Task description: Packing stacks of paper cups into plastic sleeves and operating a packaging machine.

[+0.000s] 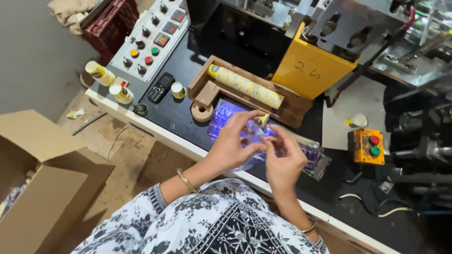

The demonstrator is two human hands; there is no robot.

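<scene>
At the far left, on the dirt floor (136,155), an open cardboard box (44,174) stands clear of the desk (188,146) edge, leaving open floor between. Above that pale edge, the left hand (233,143) and right hand (282,162) both pinch a clear plastic bag (263,141), fingers closed on it. Behind lies a wooden tray (207,89) holding a row of stacked cups (247,87); an orange button box (366,146) sits right.
</scene>
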